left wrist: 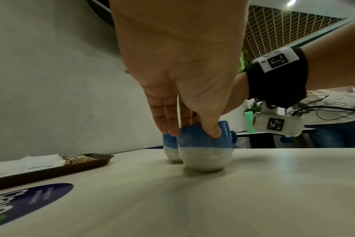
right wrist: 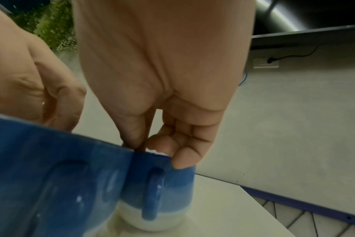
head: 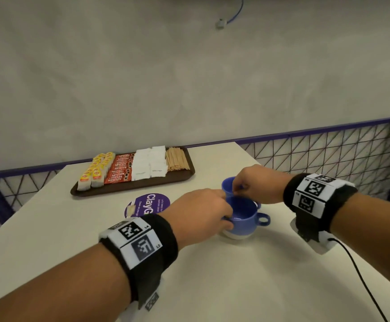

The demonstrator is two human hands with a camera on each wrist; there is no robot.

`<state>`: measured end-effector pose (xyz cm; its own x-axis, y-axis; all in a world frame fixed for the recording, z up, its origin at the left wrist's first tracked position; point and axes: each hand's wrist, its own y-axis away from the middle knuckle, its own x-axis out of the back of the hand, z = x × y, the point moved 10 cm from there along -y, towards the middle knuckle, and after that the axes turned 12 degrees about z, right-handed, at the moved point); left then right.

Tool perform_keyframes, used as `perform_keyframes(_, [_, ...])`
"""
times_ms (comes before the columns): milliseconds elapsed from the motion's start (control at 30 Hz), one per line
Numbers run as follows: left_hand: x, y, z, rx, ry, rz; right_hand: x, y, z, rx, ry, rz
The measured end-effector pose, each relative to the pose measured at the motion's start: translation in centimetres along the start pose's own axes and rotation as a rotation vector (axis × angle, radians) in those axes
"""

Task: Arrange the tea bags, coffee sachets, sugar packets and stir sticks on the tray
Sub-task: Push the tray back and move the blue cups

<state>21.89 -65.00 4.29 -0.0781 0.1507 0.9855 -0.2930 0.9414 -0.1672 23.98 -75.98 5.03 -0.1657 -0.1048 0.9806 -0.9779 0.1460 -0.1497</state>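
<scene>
Beyond my grip, the dark brown plastic tray [head: 80, 191] looks fully stocked; my left hand [head: 198, 214] and right hand [head: 256, 184] pinch two blue-and-white ceramic cups [head: 244, 218], left nearer, right farther.

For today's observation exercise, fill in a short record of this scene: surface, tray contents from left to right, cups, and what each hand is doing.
surface: pale table
tray: brown tray, at the table's far side
tray contents: tea bags, coffee sachets, sugar packets, stir sticks
cups: two blue-and-white cups, side by side on the table
left hand: grips the near cup at its rim
right hand: pinches the far cup at its rim
</scene>
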Motion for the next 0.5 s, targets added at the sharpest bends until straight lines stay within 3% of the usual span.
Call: perform_keyframes(500, [-1.4,-7.1,-13.0,0.19,0.107,0.171,-1.8,-14.4,4.4,-0.11,0.143,-0.074])
